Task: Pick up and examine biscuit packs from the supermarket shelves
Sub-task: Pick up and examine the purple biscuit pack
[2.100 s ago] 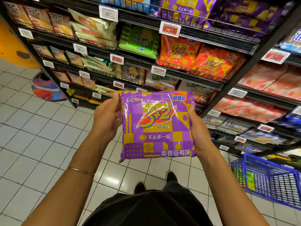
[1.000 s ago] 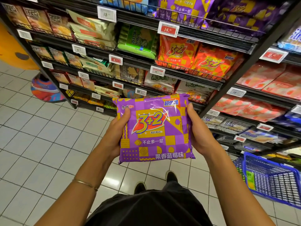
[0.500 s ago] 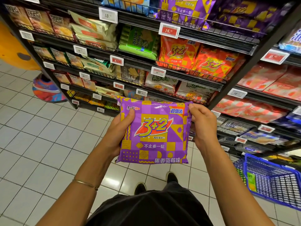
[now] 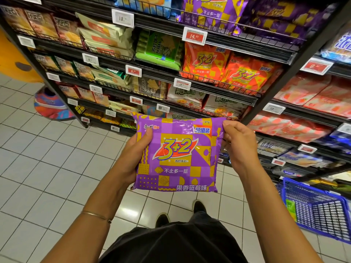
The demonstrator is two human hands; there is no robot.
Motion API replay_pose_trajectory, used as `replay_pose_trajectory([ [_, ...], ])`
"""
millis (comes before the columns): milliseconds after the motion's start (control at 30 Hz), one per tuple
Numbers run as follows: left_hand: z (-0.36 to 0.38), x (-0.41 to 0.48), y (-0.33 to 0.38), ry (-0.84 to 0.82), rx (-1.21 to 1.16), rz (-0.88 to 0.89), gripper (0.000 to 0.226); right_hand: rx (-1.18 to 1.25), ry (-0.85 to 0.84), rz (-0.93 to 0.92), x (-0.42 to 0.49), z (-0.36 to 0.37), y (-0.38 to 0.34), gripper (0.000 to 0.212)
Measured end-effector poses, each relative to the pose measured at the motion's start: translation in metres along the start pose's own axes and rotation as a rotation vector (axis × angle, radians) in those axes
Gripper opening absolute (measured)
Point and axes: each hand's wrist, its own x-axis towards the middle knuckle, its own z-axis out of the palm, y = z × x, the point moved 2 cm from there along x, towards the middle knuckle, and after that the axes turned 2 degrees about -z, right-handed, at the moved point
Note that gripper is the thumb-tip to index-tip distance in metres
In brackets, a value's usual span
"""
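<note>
A purple and yellow "3+2" biscuit pack (image 4: 178, 154) is held upright in front of me, its printed front facing the camera. My left hand (image 4: 133, 154) grips its left edge, with the thumb lying across the front near the top left corner. My right hand (image 4: 237, 143) pinches the pack's top right corner between thumb and fingers. More purple packs of the same kind (image 4: 214, 12) sit on the top shelf, and orange "3+2" packs (image 4: 228, 67) on the shelf below.
Black wire shelves (image 4: 199, 84) full of biscuit packs, with price tags, run from left to right ahead. A blue shopping basket (image 4: 319, 209) stands on the white tiled floor at my right. My shoes (image 4: 197, 205) show below the pack.
My right hand slid from the pack's right side up to its top right corner and now pinches it. The pack rose slightly and stands more squarely. My left thumb moved onto the front.
</note>
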Motion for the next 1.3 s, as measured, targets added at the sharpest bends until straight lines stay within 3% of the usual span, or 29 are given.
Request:
replay_pose_trajectory([
  [133,-0.001,-0.001,0.001,-0.018,-0.057,-0.058,0.067,0.062,-0.180,0.083,-0.007,0.005,0.003,0.025],
  [233,0.003,-0.001,0.002,-0.023,-0.113,-0.079,0.069,0.141,-0.310,0.245,-0.021,0.014,0.014,0.052],
  [333,0.006,0.002,0.006,0.004,-0.091,-0.024,0.069,0.200,-0.290,0.363,-0.031,0.022,0.021,0.057],
  [500,0.012,0.004,0.011,0.017,-0.019,-0.003,0.074,0.190,-0.196,0.320,-0.027,0.022,0.026,0.050],
  [733,0.004,0.014,0.015,0.440,0.272,0.260,0.044,0.200,-0.189,0.328,-0.024,0.014,0.030,0.054],
  [933,-0.011,0.015,0.021,0.506,0.370,0.480,0.015,0.202,-0.201,0.326,-0.024,0.013,0.035,0.062],
  [1200,-0.014,0.018,0.037,0.502,0.279,0.361,0.018,0.201,-0.203,0.339,-0.022,0.018,0.034,0.056],
  [1300,-0.006,0.017,0.038,0.323,0.161,0.238,0.020,0.263,-0.205,0.367,-0.020,0.020,0.034,0.059],
])
